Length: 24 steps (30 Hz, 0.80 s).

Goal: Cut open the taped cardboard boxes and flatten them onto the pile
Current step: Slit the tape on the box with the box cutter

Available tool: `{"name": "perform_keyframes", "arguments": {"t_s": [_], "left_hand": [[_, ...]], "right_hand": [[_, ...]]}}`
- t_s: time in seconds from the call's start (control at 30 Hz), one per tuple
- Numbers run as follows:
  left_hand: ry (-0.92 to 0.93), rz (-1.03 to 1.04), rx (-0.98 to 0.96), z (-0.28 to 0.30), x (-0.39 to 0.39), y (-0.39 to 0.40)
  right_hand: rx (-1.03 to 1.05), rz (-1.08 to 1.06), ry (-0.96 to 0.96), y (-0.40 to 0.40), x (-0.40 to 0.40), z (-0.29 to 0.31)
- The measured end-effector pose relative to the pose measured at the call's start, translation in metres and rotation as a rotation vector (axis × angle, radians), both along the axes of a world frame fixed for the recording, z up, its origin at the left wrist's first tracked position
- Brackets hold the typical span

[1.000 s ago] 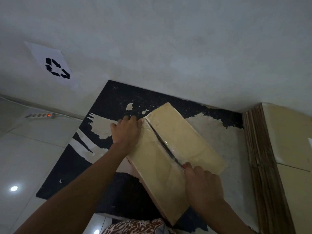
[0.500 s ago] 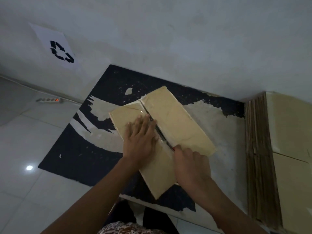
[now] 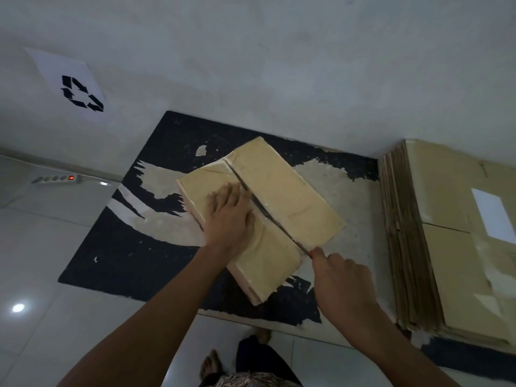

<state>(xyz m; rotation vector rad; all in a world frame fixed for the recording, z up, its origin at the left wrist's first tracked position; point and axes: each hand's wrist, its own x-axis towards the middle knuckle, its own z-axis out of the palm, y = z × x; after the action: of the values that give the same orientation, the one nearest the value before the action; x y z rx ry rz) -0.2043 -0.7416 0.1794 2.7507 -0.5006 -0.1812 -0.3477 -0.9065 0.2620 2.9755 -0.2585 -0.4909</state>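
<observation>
A tan cardboard box lies on a worn black mat on the floor. Its taped centre seam shows as a dark slit running from the far end to the near edge. My left hand presses flat on the left flap beside the seam, fingers spread. My right hand grips a cutter whose thin blade sits at the near end of the seam, just off the box's edge. A tall pile of flattened cardboard is stacked at the right.
A white wall stands behind the mat with a recycling-symbol sheet on it. A power strip with a red light lies on the white tiled floor at left. My feet show at the bottom.
My right hand has drawn the cutter along the seam toward me, from mid-box to the near edge. My left hand shifted from the far corner onto the left flap.
</observation>
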Motion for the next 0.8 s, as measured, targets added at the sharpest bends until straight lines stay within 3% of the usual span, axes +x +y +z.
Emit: {"name": "perform_keyframes", "arguments": {"t_s": [0.1, 0.2, 0.27, 0.67, 0.8], "left_hand": [[0.073, -0.07, 0.002, 0.017, -0.033, -0.008], [0.195, -0.146, 0.194, 0.018, -0.073, -0.016], [0.186, -0.173, 0.287, 0.011, -0.081, -0.014], [0.154, -0.27, 0.386, 0.012, -0.068, -0.004], [0.148, -0.31, 0.365, 0.011, -0.072, -0.001]], "right_hand": [[-0.046, 0.014, -0.08, 0.004, -0.002, -0.006], [-0.018, -0.054, -0.086, 0.012, -0.007, -0.01], [-0.033, -0.06, -0.115, 0.014, -0.009, -0.016], [0.045, -0.145, -0.134, 0.023, -0.034, -0.035], [0.297, -0.186, -0.204, 0.008, -0.038, -0.043]]}}
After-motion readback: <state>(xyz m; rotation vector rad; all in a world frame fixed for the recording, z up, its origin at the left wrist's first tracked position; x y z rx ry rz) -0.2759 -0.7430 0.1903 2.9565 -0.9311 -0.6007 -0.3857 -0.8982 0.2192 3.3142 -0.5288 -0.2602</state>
